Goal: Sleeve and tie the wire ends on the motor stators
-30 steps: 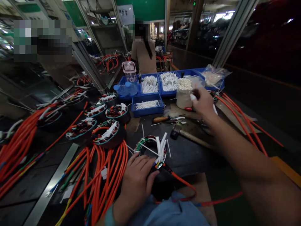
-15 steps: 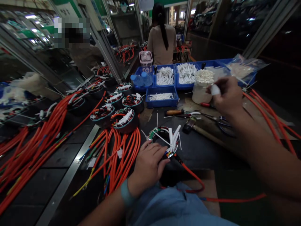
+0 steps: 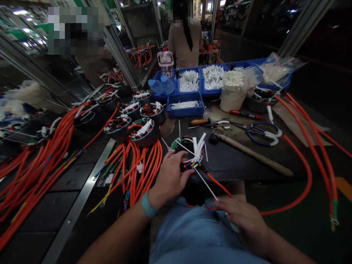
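A ring-shaped stator (image 3: pixel 180 141) with green, red and white wires lies at the table's front edge. My left hand (image 3: pixel 172 170) grips its near left rim, fingers curled over the wiring. Several white sleeves (image 3: pixel 198 146) stand up from the ring's right side, and thin white ties stick out around it. A white cable tie (image 3: pixel 206 184) runs from the ring's near side down to my right hand (image 3: pixel 242 218), whose fingertips close on its end above my lap. Something pale shows beneath that hand; I cannot make it out. An orange cable (image 3: pixel 220 184) leaves the ring at the lower right.
Finished-looking stators (image 3: pixel 141 132) and orange cables (image 3: pixel 145 161) crowd the left. Blue bins (image 3: pixel 185 106) of white sleeves and ties stand behind, beside a white tub (image 3: pixel 232 99). A hammer (image 3: pixel 253 156), scissors (image 3: pixel 261 132) and a screwdriver (image 3: pixel 199 122) lie right. A person (image 3: pixel 185 40) is beyond.
My right hand has come down from beside the white tub to my lap and now draws on the cable tie. A small white piece was in it before. The left hand stays at the ring.
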Demonstrator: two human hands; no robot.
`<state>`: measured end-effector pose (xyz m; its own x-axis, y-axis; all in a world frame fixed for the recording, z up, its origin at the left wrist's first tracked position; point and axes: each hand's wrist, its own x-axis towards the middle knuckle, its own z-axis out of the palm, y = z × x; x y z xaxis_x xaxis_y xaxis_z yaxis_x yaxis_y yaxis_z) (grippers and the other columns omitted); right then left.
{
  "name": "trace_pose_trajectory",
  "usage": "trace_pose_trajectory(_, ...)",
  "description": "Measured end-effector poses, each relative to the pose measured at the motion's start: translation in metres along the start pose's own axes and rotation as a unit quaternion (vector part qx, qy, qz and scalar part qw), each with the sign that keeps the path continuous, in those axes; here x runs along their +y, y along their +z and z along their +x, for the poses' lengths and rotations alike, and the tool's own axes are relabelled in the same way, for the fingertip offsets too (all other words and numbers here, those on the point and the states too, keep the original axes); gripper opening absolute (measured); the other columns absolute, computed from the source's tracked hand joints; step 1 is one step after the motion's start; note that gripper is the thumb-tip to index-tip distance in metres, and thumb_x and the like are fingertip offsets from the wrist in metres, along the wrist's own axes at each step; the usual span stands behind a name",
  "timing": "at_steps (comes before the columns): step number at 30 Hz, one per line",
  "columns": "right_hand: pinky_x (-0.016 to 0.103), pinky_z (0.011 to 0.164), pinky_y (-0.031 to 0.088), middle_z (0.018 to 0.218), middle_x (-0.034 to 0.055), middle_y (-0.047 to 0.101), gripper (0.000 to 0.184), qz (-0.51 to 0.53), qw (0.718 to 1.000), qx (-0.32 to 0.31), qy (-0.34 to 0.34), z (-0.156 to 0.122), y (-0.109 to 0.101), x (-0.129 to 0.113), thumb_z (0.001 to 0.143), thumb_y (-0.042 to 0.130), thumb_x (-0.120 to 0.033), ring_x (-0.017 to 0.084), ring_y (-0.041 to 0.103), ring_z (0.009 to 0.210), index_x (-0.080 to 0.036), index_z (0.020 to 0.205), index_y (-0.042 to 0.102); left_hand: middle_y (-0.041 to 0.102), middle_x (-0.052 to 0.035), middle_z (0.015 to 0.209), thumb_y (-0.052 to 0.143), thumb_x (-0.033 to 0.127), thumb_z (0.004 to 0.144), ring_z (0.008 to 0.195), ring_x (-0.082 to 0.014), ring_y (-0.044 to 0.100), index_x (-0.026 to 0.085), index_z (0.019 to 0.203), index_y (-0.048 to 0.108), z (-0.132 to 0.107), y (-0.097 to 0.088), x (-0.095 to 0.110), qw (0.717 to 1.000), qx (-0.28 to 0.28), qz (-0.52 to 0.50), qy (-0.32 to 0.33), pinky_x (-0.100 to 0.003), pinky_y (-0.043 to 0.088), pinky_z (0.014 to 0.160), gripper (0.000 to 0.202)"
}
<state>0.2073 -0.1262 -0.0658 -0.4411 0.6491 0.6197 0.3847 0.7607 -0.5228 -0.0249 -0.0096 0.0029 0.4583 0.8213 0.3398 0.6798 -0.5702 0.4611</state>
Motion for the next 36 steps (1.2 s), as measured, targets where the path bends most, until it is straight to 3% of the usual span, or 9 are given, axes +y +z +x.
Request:
trace_pose_trajectory(6,0.04,0.087,0.055,0.118,0.0105,0.064,0.036,0.012,1.0,0.004,0.015,-0.007,-0.001,-0.001,0.091,0.036,-0.021,0.021,0.058,0.113,-0.025,0.126,0.04,0.067,-0.0069,0.1,0.065,0.026,0.079,0.1,-0.0231,0.062,0.016,0.12,0.042,0.0,0.0,0.0,1.0,-0.008,0.019,0.011,-0.052,0.036,0.104,0.048)
trace_pose_trajectory(15,0.038,0.087,0.055,0.118,0.0116,0.064,0.04,-0.008,0.997,0.046,-0.062,0.047,-0.009,-0.008,0.088,0.041,-0.013,0.021,0.059,0.112,-0.023,0.126,0.041,0.063,-0.0112,0.11,0.065,0.024,0.08,0.105,-0.0251,0.06,0.014,0.123,0.039,-0.002,0.002,-0.001,0.998,-0.012,0.049,0.027,-0.053,0.037,0.104,0.052)
trace_pose_trajectory(19,0.036,0.089,0.054,0.115,0.0093,0.066,0.04,-0.011,0.999,0.02,-0.024,0.034,-0.015,-0.01,0.087,0.04,-0.016,0.02,0.06,0.111,-0.025,0.127,0.043,0.064,-0.0094,0.107,0.064,0.024,0.08,0.102,-0.0236,0.06,0.015,0.123,0.04,-0.001,0.0,-0.001,0.999,-0.013,0.033,0.026,-0.052,0.037,0.104,0.049)
trace_pose_trajectory(26,0.035,0.088,0.053,0.116,0.0119,0.065,0.043,-0.01,0.999,-0.024,-0.019,0.008,-0.018,-0.006,0.087,0.041,-0.02,0.02,0.059,0.112,-0.02,0.13,0.038,0.064,-0.0085,0.101,0.066,0.024,0.079,0.097,-0.023,0.061,0.014,0.124,0.04,0.0,0.001,-0.002,0.999,0.001,0.039,0.035,-0.052,0.037,0.103,0.052)
trace_pose_trajectory(31,0.03,0.088,0.053,0.118,0.0099,0.064,0.036,-0.012,0.999,0.015,-0.032,0.035,-0.008,-0.002,0.085,0.043,-0.016,0.018,0.06,0.111,-0.021,0.12,0.049,0.064,-0.0104,0.105,0.065,0.025,0.079,0.101,-0.0252,0.06,0.015,0.124,0.041,-0.001,0.003,-0.002,0.999,-0.001,0.03,0.034,-0.053,0.036,0.104,0.052)
trace_pose_trajectory(33,0.028,0.086,0.053,0.115,0.0088,0.065,0.032,-0.013,0.999,0.036,0.002,0.061,-0.001,0.006,0.082,0.043,-0.01,0.017,0.062,0.107,-0.021,0.109,0.054,0.065,-0.0108,0.108,0.067,0.024,0.077,0.107,-0.0261,0.059,0.015,0.131,0.035,-0.002,0.005,-0.001,1.0,0.016,-0.005,0.017,-0.054,0.033,0.105,0.064)
trace_pose_trajectory(35,0.026,0.079,0.053,0.103,0.0063,0.069,0.026,0.007,0.994,0.038,0.099,0.089,0.004,0.014,0.08,0.045,-0.008,0.016,0.065,0.095,-0.021,0.099,0.057,0.068,-0.008,0.107,0.07,0.021,0.075,0.108,-0.0245,0.058,0.017,0.137,0.029,-0.003,0.008,-0.001,0.997,0.045,-0.061,-0.007,-0.053,0.032,0.106,0.075)
trace_pose_trajectory(36,0.025,0.075,0.053,0.094,0.0042,0.07,0.022,0.029,0.987,0.026,0.154,0.1,0.005,0.017,0.079,0.048,-0.01,0.015,0.066,0.087,-0.021,0.095,0.058,0.069,-0.0061,0.106,0.07,0.019,0.074,0.107,-0.0233,0.059,0.02,0.136,0.033,-0.004,0.01,-0.001,0.995,0.06,-0.082,-0.01,-0.052,0.032,0.106,0.072)
